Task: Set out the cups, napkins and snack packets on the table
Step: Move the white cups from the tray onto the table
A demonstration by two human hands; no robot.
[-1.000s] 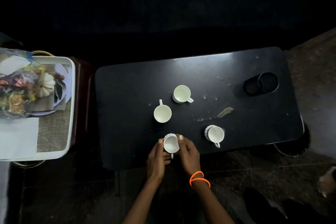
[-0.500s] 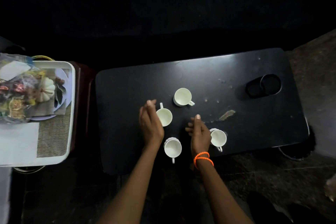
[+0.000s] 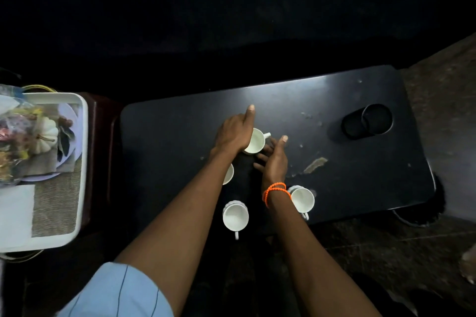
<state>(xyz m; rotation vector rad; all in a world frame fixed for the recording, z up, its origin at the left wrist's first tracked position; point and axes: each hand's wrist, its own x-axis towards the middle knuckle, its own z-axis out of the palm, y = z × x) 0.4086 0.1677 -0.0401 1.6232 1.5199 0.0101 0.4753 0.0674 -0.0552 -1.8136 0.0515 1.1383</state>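
- A dark low table (image 3: 360,167) with rounded corners fills the middle, its top scuffed and pale-flecked.
- Speckled dark stone floor (image 3: 386,252) shows below and to the right.
- Everything beyond the far edge lies in blackness.
- Light glares weakly on the tabletop.

Four upright white cups (image 3: 235,215) on the black table (image 3: 360,188); napkins (image 3: 15,213), snack packets (image 3: 18,134) on the tray (image 3: 82,162).

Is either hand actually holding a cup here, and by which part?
Neither clearly. Both hands, left and right, are open beside the far cup; no closed hold shows.
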